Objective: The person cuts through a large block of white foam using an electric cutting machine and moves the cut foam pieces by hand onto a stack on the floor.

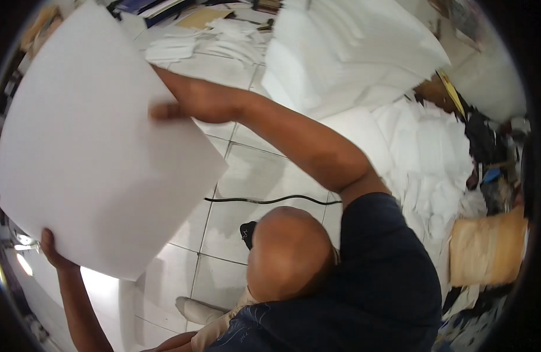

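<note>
A large white sheet [100, 141], seemingly thin foam, is held up on the left of the head view. My left hand [54, 249] grips its lower edge, thumb on the near face and fingers hidden behind. At the sheet's right edge, my right hand [191, 105] has its thumb over the near face, smeared by motion. The other fingers of that hand are behind the sheet, so its hold shows only in part.
Large white sheets [352, 53] stand at the upper right, beside a heap of folded white sheets [429, 146]. Smaller white pieces [211, 47] lie on the tiled floor [247, 170]. A black cable [270, 200] crosses it. A tan bundle [487, 249] sits far right.
</note>
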Motion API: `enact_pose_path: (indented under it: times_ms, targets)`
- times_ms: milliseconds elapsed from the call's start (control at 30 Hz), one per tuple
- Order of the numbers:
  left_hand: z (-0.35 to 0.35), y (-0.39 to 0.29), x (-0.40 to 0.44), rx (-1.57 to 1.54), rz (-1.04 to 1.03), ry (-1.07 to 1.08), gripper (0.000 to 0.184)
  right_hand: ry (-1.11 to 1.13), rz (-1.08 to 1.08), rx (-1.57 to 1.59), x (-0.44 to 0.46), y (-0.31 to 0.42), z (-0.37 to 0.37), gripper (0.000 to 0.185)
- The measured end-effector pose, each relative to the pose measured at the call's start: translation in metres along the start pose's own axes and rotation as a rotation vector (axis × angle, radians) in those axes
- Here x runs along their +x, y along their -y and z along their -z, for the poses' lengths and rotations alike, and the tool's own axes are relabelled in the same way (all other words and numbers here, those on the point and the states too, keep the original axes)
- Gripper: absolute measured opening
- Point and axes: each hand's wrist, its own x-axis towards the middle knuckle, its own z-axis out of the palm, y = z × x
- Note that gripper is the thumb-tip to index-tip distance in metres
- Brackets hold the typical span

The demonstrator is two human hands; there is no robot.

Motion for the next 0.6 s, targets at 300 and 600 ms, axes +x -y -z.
enact_pose_path:
  times_ms: [300,600]
  targets:
    - [-0.19,-0.057,0.059,-0.212,-0.089,-0.173,0.07,-0.417,0.242,0.949,-0.035,-0.048,-0.037,0.118]
    - [-0.314,-0.001,0.01,-0.622,-0.014,-0.094,0.062,-0.475,0.3,0.765,-0.072,-0.008,-0.02,0.127]
